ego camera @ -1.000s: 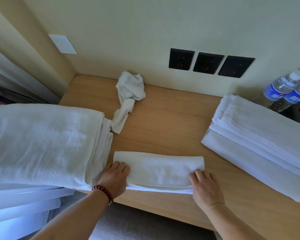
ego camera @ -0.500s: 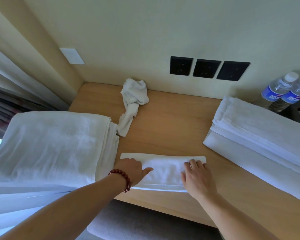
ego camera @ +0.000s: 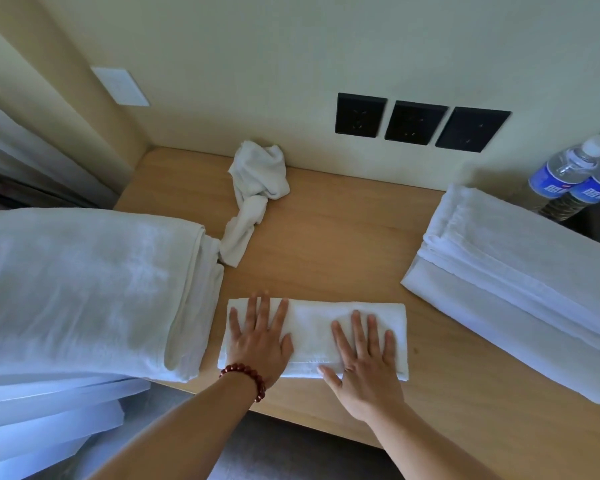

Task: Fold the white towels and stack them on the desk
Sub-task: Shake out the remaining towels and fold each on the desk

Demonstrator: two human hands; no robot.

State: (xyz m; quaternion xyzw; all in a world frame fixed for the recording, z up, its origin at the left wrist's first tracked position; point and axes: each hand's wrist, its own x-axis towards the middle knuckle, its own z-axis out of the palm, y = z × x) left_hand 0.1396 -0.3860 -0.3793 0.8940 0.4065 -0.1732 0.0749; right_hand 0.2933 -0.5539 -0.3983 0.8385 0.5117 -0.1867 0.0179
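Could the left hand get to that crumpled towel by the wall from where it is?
Probably yes. The left hand lies flat on the folded towel, and only bare desk lies between it and the crumpled towel.

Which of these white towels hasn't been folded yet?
The crumpled towel at the back by the wall, bunched and twisted. The small towel under both hands and the stack on the right lie flat with straight edges.

Red bead bracelet, L wrist
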